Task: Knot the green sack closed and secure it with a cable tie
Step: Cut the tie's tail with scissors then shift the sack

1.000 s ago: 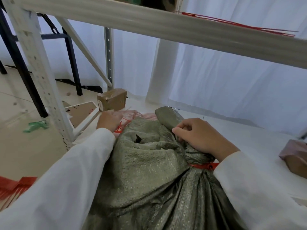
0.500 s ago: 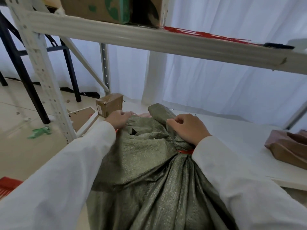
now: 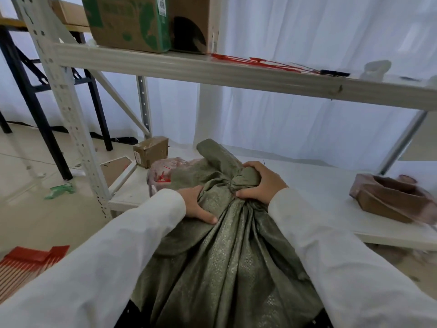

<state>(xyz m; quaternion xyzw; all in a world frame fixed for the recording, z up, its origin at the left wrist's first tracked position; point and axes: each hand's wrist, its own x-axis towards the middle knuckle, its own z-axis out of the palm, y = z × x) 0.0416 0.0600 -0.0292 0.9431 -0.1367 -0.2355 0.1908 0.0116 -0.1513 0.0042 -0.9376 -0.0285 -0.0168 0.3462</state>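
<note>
The green sack stands in front of me against the low white shelf, its woven cloth gathered into a bunched neck. My right hand grips the neck from the right, fingers curled over the bunch. My left hand clasps the cloth just below and left of the neck, thumb lying across the sack. The loose top flap sticks up behind the neck. No cable tie shows on the neck; my hands cover that spot. Red cable ties lie on the upper shelf.
A shelf beam crosses just above my hands, bearing a cardboard box. On the low shelf sit a small brown box, a pink bag with red ties and a brown wrapped parcel. More red ties lie on the floor, left.
My left hand came back from beside the small box and now clasps the sack below the neck. My right hand shifted its grip on the neck, hiding the red tie seen earlier. My view tilted up.
</note>
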